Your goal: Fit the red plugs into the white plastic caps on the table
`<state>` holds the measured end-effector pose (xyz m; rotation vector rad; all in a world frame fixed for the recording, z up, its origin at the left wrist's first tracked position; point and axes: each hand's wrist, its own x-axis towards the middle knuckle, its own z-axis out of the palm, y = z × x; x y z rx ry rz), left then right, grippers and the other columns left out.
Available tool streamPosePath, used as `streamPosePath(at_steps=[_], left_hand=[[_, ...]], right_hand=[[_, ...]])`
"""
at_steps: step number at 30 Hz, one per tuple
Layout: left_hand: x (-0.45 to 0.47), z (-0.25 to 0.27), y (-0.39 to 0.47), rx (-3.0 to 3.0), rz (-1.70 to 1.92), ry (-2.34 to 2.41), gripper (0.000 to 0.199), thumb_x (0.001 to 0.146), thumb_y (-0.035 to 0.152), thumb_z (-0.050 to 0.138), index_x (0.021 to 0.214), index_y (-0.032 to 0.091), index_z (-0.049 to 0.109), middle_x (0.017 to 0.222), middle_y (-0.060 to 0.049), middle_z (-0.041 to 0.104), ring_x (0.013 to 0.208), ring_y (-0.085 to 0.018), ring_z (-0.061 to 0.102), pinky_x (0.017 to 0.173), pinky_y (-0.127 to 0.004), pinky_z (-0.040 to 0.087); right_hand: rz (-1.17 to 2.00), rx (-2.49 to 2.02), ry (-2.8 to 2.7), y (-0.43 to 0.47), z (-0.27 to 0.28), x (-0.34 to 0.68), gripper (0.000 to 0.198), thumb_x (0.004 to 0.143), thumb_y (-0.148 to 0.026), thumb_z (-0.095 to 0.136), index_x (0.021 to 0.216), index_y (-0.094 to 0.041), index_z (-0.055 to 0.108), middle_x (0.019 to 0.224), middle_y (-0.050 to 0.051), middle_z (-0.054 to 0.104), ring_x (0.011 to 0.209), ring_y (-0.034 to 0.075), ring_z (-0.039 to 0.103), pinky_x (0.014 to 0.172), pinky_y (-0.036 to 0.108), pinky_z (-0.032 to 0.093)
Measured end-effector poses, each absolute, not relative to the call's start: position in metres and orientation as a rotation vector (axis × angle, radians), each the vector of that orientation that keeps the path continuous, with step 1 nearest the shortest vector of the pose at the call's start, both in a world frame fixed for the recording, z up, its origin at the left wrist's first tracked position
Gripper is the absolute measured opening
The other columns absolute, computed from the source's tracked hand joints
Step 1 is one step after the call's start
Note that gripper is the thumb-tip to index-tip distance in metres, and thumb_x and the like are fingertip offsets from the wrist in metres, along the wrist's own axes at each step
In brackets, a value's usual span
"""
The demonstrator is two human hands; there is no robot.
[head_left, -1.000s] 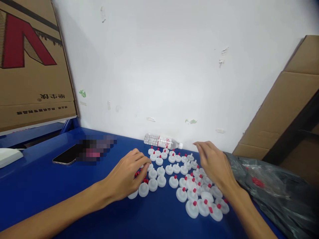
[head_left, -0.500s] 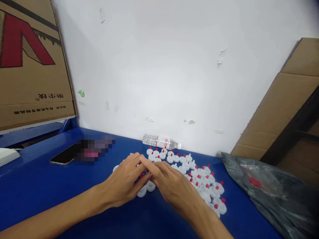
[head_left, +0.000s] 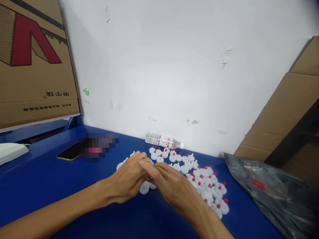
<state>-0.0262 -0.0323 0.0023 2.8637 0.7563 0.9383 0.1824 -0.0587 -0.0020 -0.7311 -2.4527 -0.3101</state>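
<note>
My left hand (head_left: 131,177) and my right hand (head_left: 169,184) meet over the middle of the blue table (head_left: 99,219). Both sets of fingers are bent together at the tips, and whatever is between them is hidden behind the knuckles. Around and beyond the hands stand many round white plastic nozzle caps (head_left: 184,169). Most to the right carry small red tips (head_left: 226,200), while some near the middle show bare white spouts. One white cap (head_left: 144,188) lies just below my fingers, partly covered by them.
A clear plastic bottle (head_left: 164,141) lies on its side against the white wall. To the left are a phone (head_left: 68,151) and a white device (head_left: 12,152). A dark plastic bag (head_left: 271,196) with red pieces (head_left: 259,184) lies at the right. Cardboard (head_left: 37,79) stands at left.
The view has shifted slightly, so the surroundings sit a little further right. My hands stay together, with the left fingers drawn closer in towards the right ones.
</note>
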Motion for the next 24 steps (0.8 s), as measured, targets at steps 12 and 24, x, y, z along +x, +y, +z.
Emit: streamPosePath(at_steps=[12,24], left_hand=[[-0.028,0.001,-0.022,2.792,0.856,1.113,0.024,0.104,0.026,0.042,0.081,0.019,0.049,0.082,-0.001,0.055,0.077,-0.019,0.044,0.074,-0.035,0.036],[-0.025,-0.004,-0.021,2.822,0.742,1.1,0.024,0.102,0.021,0.044,0.088,0.016,0.063,0.089,-0.005,0.06,0.083,-0.02,0.048,0.077,-0.036,0.039]], right_hand=[[-0.455,-1.493,-1.9,-0.016,0.019,0.294,0.041,0.1,-0.06,0.045,0.105,-0.024,0.065,0.1,0.006,0.072,0.09,0.024,0.069,0.076,0.034,0.05],[-0.188,-2.128,-2.015,-0.003,-0.006,0.328,0.061,0.106,-0.052,0.022,0.11,-0.023,0.074,0.096,0.012,0.078,0.091,0.031,0.074,0.076,0.038,0.049]])
